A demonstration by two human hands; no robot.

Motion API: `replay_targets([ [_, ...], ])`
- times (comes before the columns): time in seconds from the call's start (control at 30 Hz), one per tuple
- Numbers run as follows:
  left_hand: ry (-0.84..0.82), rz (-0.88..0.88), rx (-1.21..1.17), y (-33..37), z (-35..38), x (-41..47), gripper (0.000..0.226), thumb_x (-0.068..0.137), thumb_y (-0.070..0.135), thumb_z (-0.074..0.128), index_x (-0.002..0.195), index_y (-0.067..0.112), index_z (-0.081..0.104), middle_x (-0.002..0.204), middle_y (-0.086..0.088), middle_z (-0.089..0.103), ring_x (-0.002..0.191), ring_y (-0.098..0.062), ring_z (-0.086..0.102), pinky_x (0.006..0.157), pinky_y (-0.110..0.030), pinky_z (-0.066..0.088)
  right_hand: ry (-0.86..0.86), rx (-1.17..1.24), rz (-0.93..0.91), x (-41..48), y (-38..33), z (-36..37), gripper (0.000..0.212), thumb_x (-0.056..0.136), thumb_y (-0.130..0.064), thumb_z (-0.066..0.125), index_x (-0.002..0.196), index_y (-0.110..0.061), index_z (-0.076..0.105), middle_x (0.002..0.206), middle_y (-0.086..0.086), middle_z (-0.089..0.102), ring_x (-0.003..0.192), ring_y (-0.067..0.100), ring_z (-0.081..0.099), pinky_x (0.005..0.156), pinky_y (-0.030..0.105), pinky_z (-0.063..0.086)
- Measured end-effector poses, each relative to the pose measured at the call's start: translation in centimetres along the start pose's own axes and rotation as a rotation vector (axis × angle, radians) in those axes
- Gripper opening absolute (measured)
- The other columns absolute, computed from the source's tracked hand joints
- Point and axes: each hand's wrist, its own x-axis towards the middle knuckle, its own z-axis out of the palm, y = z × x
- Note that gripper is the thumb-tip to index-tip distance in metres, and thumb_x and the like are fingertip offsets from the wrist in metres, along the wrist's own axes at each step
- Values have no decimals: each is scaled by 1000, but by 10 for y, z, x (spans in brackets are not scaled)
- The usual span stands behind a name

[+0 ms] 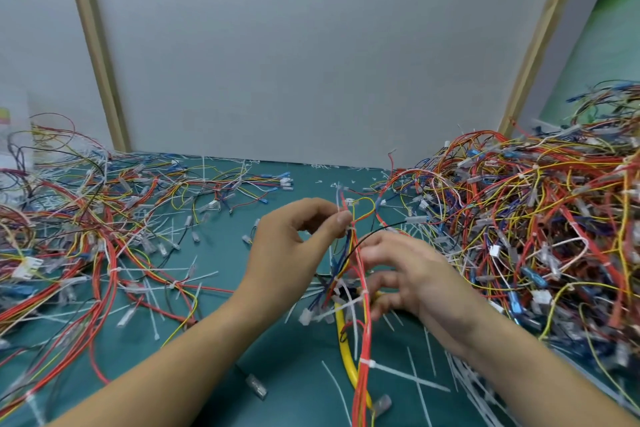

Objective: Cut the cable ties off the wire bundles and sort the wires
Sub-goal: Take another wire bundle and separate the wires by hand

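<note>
Head view: left hand (pixel 294 243) is pinching the light, floppy wire bundle (pixel 363 340) above the mat (pixel 294 374) centre; right hand (pixel 408 274) is curling round it lower; gripping beside a cable tie (pixel 367 363) is seeming steadiest

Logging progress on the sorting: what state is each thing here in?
left hand, pinches wire bundle near its top
right hand, blurred, fingers curled by bundle, grip unclear
wire bundle, held up, tied
cable tie, uncut, around bundle
right pile, heaped, tangled
left pile, spread, tangled
</note>
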Motion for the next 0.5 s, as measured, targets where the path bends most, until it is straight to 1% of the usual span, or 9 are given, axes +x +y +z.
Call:
replay_targets([
  [0.07,1,17,-58,2,2,-2,7,92,16,69,86,19,68,79,1,74,80,-16,72,77,-37,56,26,234,60,2,0,-2,24,96,-17,46,92,-3,65,88,13,65,59,23,58,52,34,48],
  [0.1,3,15,-92,3,3,-3,9,92,15,69,87,21,65,81,1,75,82,-16,74,76,-35,57,65,283,70,2,1,-2,26,96,-18,45,91,-2,65,87,12,64,57,23,57,50,34,48],
  [0.17,6,20,-127,5,5,-5,11,92,16,69,89,22,61,82,2,76,83,-15,74,75,-28,56,167,263,46,3,3,-1,25,97,-20,50,85,-4,65,79,10,65,52,21,54,43,30,44],
  [0.23,9,44,-111,6,6,-7,9,94,17,68,89,22,62,83,5,77,83,-13,74,74,-24,56,305,151,-23,6,5,-4,25,97,-21,57,78,-9,66,68,4,61,45,15,47,38,24,36],
  [0.3,3,73,-63,8,6,-9,5,94,22,67,90,23,64,83,9,76,82,-10,74,75,-22,56,406,59,-105,8,5,-10,21,93,-24,65,82,-6,67,63,-1,58,45,12,42,39,23,32],
  [0.33,-1,90,-39,9,6,-10,4,93,25,66,90,22,65,83,11,76,82,-8,73,75,-21,56,407,45,-126,9,4,-13,21,90,-26,69,85,-5,68,65,-3,61,49,12,45,42,23,34],
  [0.4,3,149,35,12,5,-11,7,92,26,67,88,20,69,81,13,75,80,-5,71,75,-18,53,291,89,-101,8,2,-11,21,77,-30,76,85,-11,72,77,-1,70,63,13,54,54,25,40],
  [0.47,30,223,132,16,4,-9,7,90,23,68,88,18,72,79,14,72,77,-1,67,73,-11,47,165,180,-31,8,2,-7,33,60,-33,79,86,-16,67,83,1,73,68,14,59,57,24,39],
  [0.5,44,246,166,18,3,-8,6,89,21,68,88,17,72,81,17,70,77,2,64,73,-8,44,129,224,1,9,3,-7,39,58,-30,79,89,-17,60,81,0,72,67,13,59,56,23,38],
])
